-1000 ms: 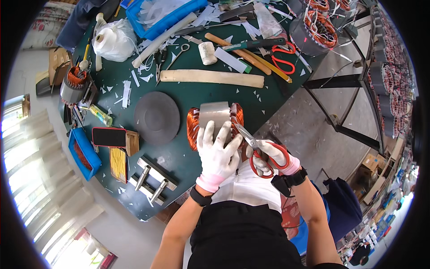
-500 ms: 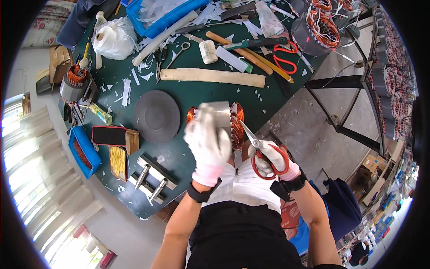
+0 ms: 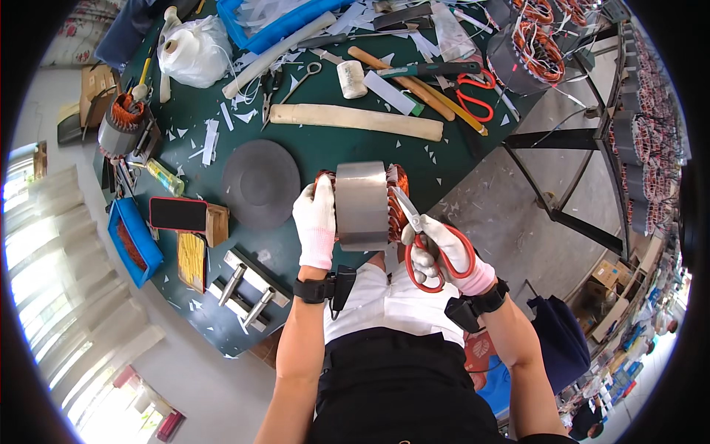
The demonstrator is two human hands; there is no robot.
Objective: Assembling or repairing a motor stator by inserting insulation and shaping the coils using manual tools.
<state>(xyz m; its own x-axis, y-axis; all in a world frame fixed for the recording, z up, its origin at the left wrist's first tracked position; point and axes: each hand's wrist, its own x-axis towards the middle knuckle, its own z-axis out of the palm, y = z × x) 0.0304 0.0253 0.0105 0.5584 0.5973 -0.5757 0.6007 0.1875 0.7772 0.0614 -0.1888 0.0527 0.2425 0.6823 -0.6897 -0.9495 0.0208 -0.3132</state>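
A motor stator (image 3: 361, 203) with a smooth grey metal body lies on its side at the near edge of the green table, copper windings at both ends. My gloved left hand (image 3: 316, 222) grips its left end, fingers over the winding there. In my gloved right hand (image 3: 441, 251) is a pair of scissors (image 3: 445, 268) with red handles. Their blades point up and left, with the tips at the right-hand copper winding (image 3: 398, 194). Whether the tips touch the wires or lacing I cannot tell.
Left of the stator lies a round grey disc (image 3: 261, 183); nearer me is a metal fixture with two posts (image 3: 248, 288). A phone (image 3: 178, 214) leans on a wooden block. Beyond are a pale flat strip (image 3: 355, 122), a second pair of red scissors (image 3: 475, 96) and a blue tray (image 3: 274, 33).
My left hand has moved from over the top of the stator to its left end, uncovering the metal body. The right hand with the scissors has shifted slightly left.
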